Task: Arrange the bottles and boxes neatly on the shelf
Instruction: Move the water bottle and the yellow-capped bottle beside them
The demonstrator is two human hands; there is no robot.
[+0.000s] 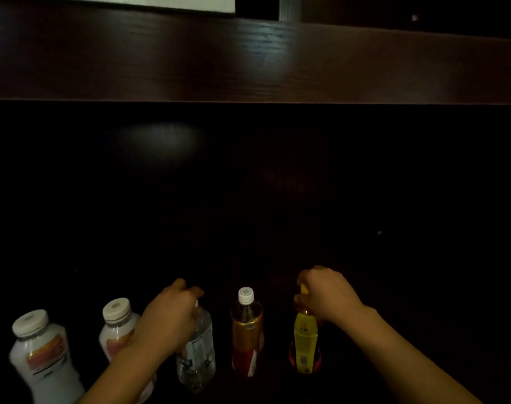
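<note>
Five bottles are seen standing upright in a row along the near edge of a very dark shelf (pixel 277 199). At the far left, a white bottle (pixel 44 357) with a pale cap is placed; to its right, a second white bottle (pixel 117 330) of the same kind is partly covered by the left forearm. Next in the row, a clear water bottle (pixel 197 351) is gripped at its top by the left hand (pixel 168 319), the fingers being closed over the cap. A brown tea bottle (pixel 247 333) with a white cap stands free between the hands. At the right end, a yellow-labelled bottle (pixel 305 342) is gripped at its cap by the right hand (pixel 327 293), closed from above. A dark wooden board (pixel 248 59) is seen above the recess. No boxes are visible.
</note>
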